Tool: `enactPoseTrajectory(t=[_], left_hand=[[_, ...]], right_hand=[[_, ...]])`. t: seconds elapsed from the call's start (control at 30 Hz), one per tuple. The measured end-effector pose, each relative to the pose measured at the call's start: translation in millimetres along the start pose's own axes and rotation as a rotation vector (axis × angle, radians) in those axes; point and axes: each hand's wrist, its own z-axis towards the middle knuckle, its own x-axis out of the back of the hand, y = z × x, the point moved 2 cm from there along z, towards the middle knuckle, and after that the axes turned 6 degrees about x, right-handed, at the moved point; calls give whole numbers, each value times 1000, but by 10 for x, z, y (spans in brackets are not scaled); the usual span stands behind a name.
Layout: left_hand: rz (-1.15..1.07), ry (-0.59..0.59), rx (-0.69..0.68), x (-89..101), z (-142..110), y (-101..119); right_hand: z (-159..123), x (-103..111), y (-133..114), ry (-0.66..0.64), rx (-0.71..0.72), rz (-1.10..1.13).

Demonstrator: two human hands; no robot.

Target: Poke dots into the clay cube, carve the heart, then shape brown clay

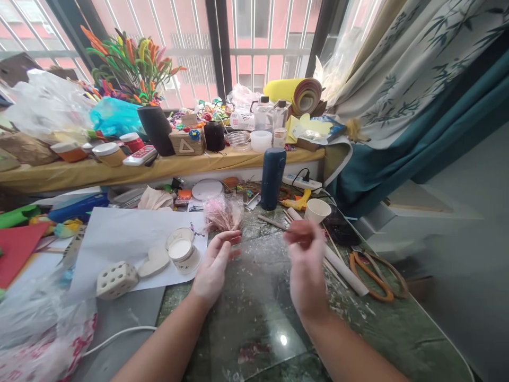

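My right hand [308, 278] is raised over the middle of the table, its fingers closed round a reddish-brown lump [300, 233] that looks like clay; motion smears it. My left hand [211, 270] holds nothing, with its fingers stretched out and a little apart. Just beyond those fingertips lies a clear bag of pink dried flowers [220, 212]. Left of this hand, a small white cup [185, 254], a pale heart-shaped piece [154, 261] and a pale die-shaped block [117, 278] stand on white paper [115, 228]. A clear sheet [254, 318] lies beneath my hands.
A dark blue cylinder [273, 178] stands upright at the back. To the right are a yellow glue gun [298, 200], a paper cup [318, 210], a white roll [350, 273] and orange-handled scissors [369, 278]. Plastic bags [43, 329] crowd the left; jars and craft supplies fill the windowsill.
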Motion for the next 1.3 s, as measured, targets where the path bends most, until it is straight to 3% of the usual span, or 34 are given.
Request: enactPoseTrajectory(t=[0.07, 0.13, 0.23, 0.33, 0.4, 0.5, 0.57, 0.63, 0.73, 0.77, 0.8, 0.87, 0.93, 0.97, 1.03, 1.1, 1.2, 1.27, 1.3], left_hand=[[-189, -23, 105, -37, 4, 10], [-249, 18, 182, -43, -4, 36], [-170, 180, 94, -1, -29, 104], [56, 198, -155, -14, -101, 176], [345, 47, -302, -81, -176, 198], [744, -272, -410, -177, -279, 167], [800, -316, -414, -170, -293, 137], [673, -224, -359, -122, -250, 110], [307, -42, -153, -58, -138, 53], [164, -9, -66, -54, -104, 34], [26, -6, 24, -62, -77, 19], [-195, -61, 207, -97, -48, 3], [-299, -79, 320, -115, -43, 10], [-300, -43, 326, -108, -46, 20], [-238, 85, 228, -72, -61, 54], [-120, 136, 62, -53, -98, 94], [195, -87, -138, -94, -177, 128], [378, -248, -228, -112, -211, 117], [424, -266, -248, -102, -207, 102]], right_hand=[[-138, -107, -24, -375, -17, -151], [-236, -171, -19, -554, -46, -197], [-266, -211, 36, -448, -227, -44], [-301, -302, 80, -345, -629, 320], [-338, -388, 55, -397, -854, 572], [-299, -400, 23, -449, -1015, 724], [-176, -287, 48, -304, -1029, 685], [-8, -119, 63, -106, -887, 600], [142, 103, -27, 205, -353, 330], [122, 124, -77, 239, -190, 212], [71, 107, -120, 199, -73, 97], [-85, -25, -154, -161, -1, -61], [-249, -158, -138, -501, -8, -142], [-300, -195, -121, -553, -24, -157], [-328, -218, -75, -459, -135, -103], [-325, -238, -14, -360, -382, 106], [-339, -311, 70, -418, -785, 486], [-319, -315, 130, -430, -885, 536], [-287, -290, 160, -383, -877, 482]])
